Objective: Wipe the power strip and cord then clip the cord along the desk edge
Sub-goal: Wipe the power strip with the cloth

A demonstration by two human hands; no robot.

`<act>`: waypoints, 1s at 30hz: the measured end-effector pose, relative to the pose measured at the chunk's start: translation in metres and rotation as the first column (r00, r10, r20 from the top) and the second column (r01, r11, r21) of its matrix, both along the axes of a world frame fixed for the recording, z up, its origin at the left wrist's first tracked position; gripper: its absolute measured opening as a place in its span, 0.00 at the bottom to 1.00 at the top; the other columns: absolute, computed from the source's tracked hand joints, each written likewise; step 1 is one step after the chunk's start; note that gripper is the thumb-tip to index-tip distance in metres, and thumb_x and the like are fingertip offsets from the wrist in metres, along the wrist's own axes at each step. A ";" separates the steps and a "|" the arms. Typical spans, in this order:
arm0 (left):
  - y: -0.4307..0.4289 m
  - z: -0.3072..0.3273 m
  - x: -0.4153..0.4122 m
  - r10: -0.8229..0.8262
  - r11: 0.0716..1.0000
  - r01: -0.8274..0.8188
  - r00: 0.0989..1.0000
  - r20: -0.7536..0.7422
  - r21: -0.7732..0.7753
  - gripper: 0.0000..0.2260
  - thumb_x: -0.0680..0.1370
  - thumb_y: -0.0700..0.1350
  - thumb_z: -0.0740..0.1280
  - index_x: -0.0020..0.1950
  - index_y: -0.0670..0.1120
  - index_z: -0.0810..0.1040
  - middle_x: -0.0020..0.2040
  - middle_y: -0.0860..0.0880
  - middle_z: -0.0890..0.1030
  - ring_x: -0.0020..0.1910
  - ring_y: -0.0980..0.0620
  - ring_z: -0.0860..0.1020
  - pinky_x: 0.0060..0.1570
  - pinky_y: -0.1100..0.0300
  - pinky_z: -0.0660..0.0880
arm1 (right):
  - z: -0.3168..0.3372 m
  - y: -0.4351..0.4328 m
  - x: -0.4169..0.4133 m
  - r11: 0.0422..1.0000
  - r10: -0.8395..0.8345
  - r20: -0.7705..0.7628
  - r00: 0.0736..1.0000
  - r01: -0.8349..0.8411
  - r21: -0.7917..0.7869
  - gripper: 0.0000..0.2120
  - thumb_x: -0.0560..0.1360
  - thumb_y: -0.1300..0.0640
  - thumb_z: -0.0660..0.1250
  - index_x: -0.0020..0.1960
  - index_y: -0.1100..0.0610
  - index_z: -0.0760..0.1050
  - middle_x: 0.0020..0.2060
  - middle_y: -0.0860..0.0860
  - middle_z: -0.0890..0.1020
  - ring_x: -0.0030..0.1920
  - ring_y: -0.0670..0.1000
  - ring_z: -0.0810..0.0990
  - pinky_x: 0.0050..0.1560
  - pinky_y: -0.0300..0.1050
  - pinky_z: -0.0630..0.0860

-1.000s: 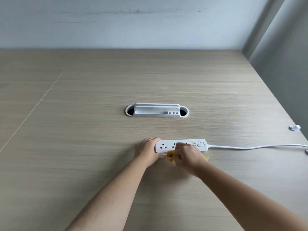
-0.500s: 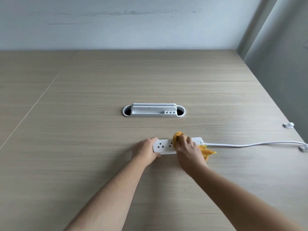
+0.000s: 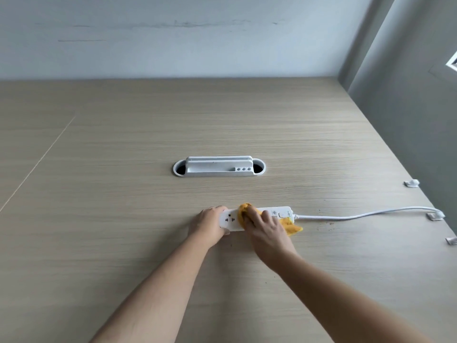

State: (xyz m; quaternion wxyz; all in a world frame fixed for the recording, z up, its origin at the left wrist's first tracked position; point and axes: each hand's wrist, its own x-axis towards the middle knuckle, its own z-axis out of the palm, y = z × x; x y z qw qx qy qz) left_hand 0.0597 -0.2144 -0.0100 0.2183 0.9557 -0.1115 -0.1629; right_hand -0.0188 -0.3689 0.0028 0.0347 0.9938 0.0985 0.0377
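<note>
A white power strip [image 3: 230, 221] lies flat on the wooden desk [image 3: 123, 194]. My left hand [image 3: 209, 224] grips its left end and holds it down. My right hand [image 3: 265, 227] presses a yellow cloth [image 3: 291, 226] onto the middle of the strip's top. The cloth sticks out at my fingertips and at the strip's right end. The white cord [image 3: 358, 215] runs right from the strip to the desk's right edge, where it passes through a clear clip [image 3: 434, 215].
Two more clear clips sit along the right edge, one farther back [image 3: 411, 183] and one nearer [image 3: 452, 240]. A white cable grommet with a slotted cover [image 3: 218, 166] is set into the desk behind the strip. Grey walls stand behind and to the right.
My right hand with the cloth has moved from the strip's front side up onto its top and slid left along it. My left hand has stayed on the left end.
</note>
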 end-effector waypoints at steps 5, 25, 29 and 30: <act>0.001 0.001 -0.003 0.008 1.000 -0.008 1.000 0.015 0.006 0.21 0.67 0.47 0.75 0.57 0.55 0.75 0.52 0.52 0.81 0.52 0.48 0.77 0.44 0.57 0.72 | -0.005 -0.065 0.006 0.898 -0.437 -0.102 0.894 0.439 0.001 0.25 0.72 0.65 0.54 0.69 0.60 0.62 0.68 0.58 0.64 0.57 0.61 0.68 0.55 0.52 0.69; 0.009 -0.004 -0.004 0.054 0.992 -0.057 0.998 -0.029 -0.109 0.25 0.65 0.47 0.77 0.60 0.57 0.74 0.55 0.55 0.82 0.56 0.48 0.78 0.53 0.55 0.72 | -0.002 -0.019 0.035 0.783 -0.255 -0.079 0.964 0.254 0.568 0.22 0.70 0.69 0.60 0.61 0.53 0.77 0.63 0.49 0.76 0.52 0.57 0.71 0.48 0.45 0.68; 0.012 -0.010 -0.007 0.096 0.983 -0.098 0.995 -0.021 -0.157 0.23 0.64 0.48 0.77 0.54 0.57 0.70 0.51 0.57 0.83 0.51 0.49 0.80 0.49 0.54 0.74 | -0.015 -0.004 0.038 0.859 -0.188 -0.210 0.960 0.264 0.438 0.24 0.73 0.66 0.58 0.66 0.51 0.72 0.67 0.48 0.71 0.54 0.57 0.68 0.56 0.47 0.70; 0.012 -0.011 -0.007 0.097 0.982 -0.099 0.995 -0.024 -0.162 0.24 0.65 0.48 0.77 0.56 0.56 0.70 0.53 0.55 0.83 0.52 0.48 0.80 0.51 0.53 0.75 | -0.017 0.005 0.039 0.862 -0.142 -0.216 0.966 0.228 0.453 0.24 0.73 0.65 0.59 0.67 0.50 0.71 0.67 0.48 0.71 0.54 0.57 0.68 0.56 0.48 0.70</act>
